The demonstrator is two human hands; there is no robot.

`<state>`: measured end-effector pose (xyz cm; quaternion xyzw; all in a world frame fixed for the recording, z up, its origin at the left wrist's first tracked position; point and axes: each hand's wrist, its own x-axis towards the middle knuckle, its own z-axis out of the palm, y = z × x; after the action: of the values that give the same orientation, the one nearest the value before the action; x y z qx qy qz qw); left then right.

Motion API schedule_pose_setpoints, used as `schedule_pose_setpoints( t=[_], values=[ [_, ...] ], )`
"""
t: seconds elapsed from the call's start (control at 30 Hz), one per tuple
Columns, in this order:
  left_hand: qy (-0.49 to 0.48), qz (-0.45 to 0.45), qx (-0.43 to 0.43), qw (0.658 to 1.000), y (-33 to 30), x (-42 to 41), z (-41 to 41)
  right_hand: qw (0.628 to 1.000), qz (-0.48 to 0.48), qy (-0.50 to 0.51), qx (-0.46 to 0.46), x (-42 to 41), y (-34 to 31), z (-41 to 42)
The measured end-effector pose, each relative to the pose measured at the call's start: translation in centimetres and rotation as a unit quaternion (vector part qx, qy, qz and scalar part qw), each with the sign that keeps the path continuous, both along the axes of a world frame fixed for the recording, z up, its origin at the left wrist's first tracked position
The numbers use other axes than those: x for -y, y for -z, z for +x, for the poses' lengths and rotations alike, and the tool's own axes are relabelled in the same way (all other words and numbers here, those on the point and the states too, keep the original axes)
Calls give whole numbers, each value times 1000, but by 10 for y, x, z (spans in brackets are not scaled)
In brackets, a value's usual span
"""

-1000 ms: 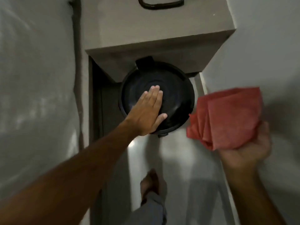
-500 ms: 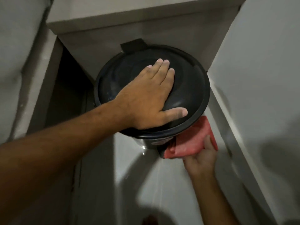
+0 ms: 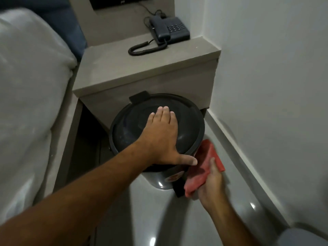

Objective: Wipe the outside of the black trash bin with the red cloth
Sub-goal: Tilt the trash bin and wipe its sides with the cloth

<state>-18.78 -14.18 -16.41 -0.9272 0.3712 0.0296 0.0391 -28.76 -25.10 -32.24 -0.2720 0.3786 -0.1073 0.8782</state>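
Observation:
The black trash bin (image 3: 188,125) stands on the floor in front of a grey nightstand, its round lid closed. My left hand (image 3: 163,137) lies flat on the lid, fingers spread and thumb over the near rim. My right hand (image 3: 212,181) grips the folded red cloth (image 3: 204,167) and presses it against the bin's right side, below the lid rim. A black pedal shows at the bin's foot beside the cloth. Most of the bin's body is hidden under the lid.
The grey nightstand (image 3: 142,73) carries a dark telephone (image 3: 168,30) with a coiled cord. A bed with white bedding (image 3: 30,86) fills the left. A white wall (image 3: 266,86) and its skirting close the right side. The glossy floor (image 3: 159,219) lies in front.
My right hand came down from mid-air and brought the red cloth against the bin's right side. The camera tilted up, so the nightstand top and telephone came into view. My left hand stayed on the lid.

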Motion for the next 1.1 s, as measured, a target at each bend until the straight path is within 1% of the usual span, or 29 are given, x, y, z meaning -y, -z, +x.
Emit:
schedule_pose_setpoints(
  t=[0.17, 0.23, 0.33, 0.4, 0.43, 0.5, 0.6, 0.67, 0.73, 0.9, 0.93, 1.0, 1.03, 1.1],
  values=[
    [-80, -12, 14, 997, 8, 39, -16, 998, 29, 49, -2, 3, 4, -12],
    [-104, -19, 7, 994, 10, 49, -19, 998, 22, 58, -3, 3, 6, -13],
    [-122, -29, -17, 992, 9, 60, -23, 997, 14, 75, -19, 6, 9, -13],
    [-108, -43, -36, 993, 7, 60, -26, 996, 3, 86, -27, 9, 8, -13],
    [-97, -55, -42, 993, 4, 54, -26, 996, -15, 87, -33, 10, 6, -13],
    [-83, -95, -56, 990, -9, 30, -22, 989, -88, 104, -49, 12, 0, -13],
    [-99, -154, -83, 980, -37, -19, -10, 963, -232, 137, -16, 17, -14, -16],
    [-112, -162, -106, 975, -48, -48, -6, 945, -293, 141, -18, 24, -18, -17],
    [-114, -160, -119, 973, -50, -67, -7, 936, -323, 139, -21, 32, -20, -17],
    [-127, -178, -119, 969, -41, -92, -10, 926, -359, 113, -27, 33, -28, -21],
    [-130, -183, -123, 967, -40, -95, -10, 920, -376, 108, -19, 33, -33, -22],
    [-143, -185, -129, 964, -39, -100, -10, 906, -411, 90, 40, 29, -46, -22],
    [-150, -184, -129, 963, -39, -102, -9, 900, -424, 67, 69, 25, -53, -21],
    [-154, -183, -125, 963, -39, -100, -9, 883, -465, -13, 65, 8, -74, -12]
  ],
)
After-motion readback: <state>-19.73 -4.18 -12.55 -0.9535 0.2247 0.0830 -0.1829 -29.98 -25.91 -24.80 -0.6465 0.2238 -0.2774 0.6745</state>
